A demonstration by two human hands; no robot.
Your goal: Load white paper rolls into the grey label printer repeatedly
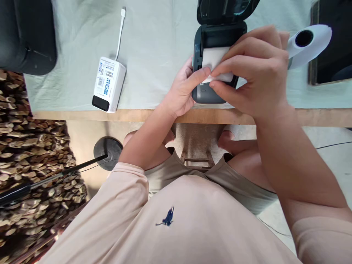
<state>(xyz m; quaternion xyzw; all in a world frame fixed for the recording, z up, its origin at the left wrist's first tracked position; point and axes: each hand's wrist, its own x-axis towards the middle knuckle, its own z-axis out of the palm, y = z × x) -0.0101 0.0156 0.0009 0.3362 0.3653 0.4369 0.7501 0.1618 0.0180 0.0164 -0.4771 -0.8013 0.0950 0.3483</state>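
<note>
A small dark portable label printer point(213, 93) sits near the table's front edge with its black lid point(224, 11) raised. Inside its bay rests a white paper roll point(216, 57). My left hand point(185, 86) is wrapped round the printer's left side, its thumb pressed on the paper. From the right, my right hand point(255, 69) reaches over the bay. Its thumb and index finger pinch the paper's loose edge beside my left thumb. This hand covers the right part of the roll and of the printer.
To the left lies a white power bank point(106, 82) with a short white cable point(119, 35). A black padded object point(27, 36) fills the far left corner. On the right are a white device point(313, 42) and a dark flat tray-like object point(338, 66). A stand's round base point(108, 152) and stacked firewood point(35, 157) are below left.
</note>
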